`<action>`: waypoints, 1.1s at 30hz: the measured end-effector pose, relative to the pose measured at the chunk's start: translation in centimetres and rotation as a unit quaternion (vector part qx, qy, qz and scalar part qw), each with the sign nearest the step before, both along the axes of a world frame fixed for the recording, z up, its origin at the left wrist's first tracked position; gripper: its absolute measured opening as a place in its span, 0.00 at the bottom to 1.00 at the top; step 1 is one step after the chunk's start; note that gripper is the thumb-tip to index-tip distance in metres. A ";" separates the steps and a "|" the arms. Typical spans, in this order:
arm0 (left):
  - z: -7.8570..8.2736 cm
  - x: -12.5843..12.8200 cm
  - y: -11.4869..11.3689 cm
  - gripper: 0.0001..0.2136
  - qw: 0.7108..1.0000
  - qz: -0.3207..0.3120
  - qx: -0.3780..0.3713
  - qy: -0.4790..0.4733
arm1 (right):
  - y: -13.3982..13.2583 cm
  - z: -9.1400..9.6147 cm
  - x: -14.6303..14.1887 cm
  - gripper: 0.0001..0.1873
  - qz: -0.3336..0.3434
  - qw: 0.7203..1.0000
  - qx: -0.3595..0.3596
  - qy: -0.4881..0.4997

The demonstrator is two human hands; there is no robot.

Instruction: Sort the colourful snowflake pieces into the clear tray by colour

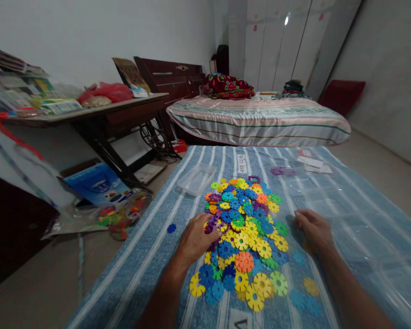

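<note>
A heap of snowflake discs (241, 240) in yellow, blue, green, orange and purple spreads over the striped tablecloth (146, 256). My left hand (195, 237) is at the heap's left side, its thumb and fingers closed around several purple snowflake discs (215, 225). To the right of the heap, my right hand (314, 230) hovers with its fingers curled together; whether anything is in them is hidden. Purple discs (282, 171) lie under or in clear plastic at the far right. One dark blue disc (171, 228) is by itself left of my left hand.
Behind the heap stands a clear plastic tub (196, 179). A transparent plastic box or sheet (349, 228) covers the table's right part, with white papers (314, 163) beyond. Further off are a bed (256, 119) and a cluttered sewing-machine table (123, 109).
</note>
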State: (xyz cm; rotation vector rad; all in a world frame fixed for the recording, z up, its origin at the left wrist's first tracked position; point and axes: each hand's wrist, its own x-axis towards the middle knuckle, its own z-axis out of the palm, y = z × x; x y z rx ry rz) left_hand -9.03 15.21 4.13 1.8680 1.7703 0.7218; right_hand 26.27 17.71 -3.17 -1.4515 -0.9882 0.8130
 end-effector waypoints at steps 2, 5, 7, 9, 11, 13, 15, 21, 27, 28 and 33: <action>0.1 0.4 -0.1 0.18 1.000 -0.005 -0.007 0.014 | 0.0 0.1 -0.1 0.23 -0.002 1.000 -0.001 -0.001; 0.0 0.9 0.0 0.13 0.999 0.014 -0.007 0.037 | 0.1 0.3 -0.2 0.24 -0.005 1.000 -0.006 -0.001; -0.1 1.1 0.1 0.10 0.999 0.021 -0.002 0.038 | 0.1 0.4 -0.3 0.25 -0.007 1.000 -0.006 -0.002; -0.2 1.1 0.1 0.08 0.999 0.023 0.010 0.024 | 0.1 0.5 -0.4 0.25 -0.006 1.000 -0.003 -0.002; -0.3 0.9 0.1 0.06 0.999 0.029 0.023 0.004 | 0.1 0.5 -0.4 0.25 -0.002 1.000 0.002 -0.001; -0.3 0.7 0.1 0.07 0.998 0.043 0.035 -0.013 | 0.2 0.3 -0.4 0.24 0.001 1.000 0.004 0.003; -0.2 0.3 0.2 0.10 0.997 0.064 0.047 -0.022 | 0.3 0.1 -0.3 0.24 -0.003 1.000 0.003 0.006; 0.5 -0.3 0.3 0.14 0.989 0.140 0.030 -0.033 | 0.4 0.2 -0.3 0.23 -0.006 1.000 -0.004 0.014; 0.8 1.1 1.6 0.18 0.973 0.178 0.004 -0.146 | 0.3 0.3 -0.4 0.23 -0.001 1.000 -0.002 0.013; 0.7 1.3 2.0 0.18 0.971 0.180 0.003 -0.158 | 0.4 0.2 -0.4 0.23 -0.002 1.000 0.000 0.011; 0.1 1.4 2.8 0.14 0.979 0.122 0.010 -0.163 | 0.4 0.0 -0.3 0.23 0.001 1.000 0.003 0.009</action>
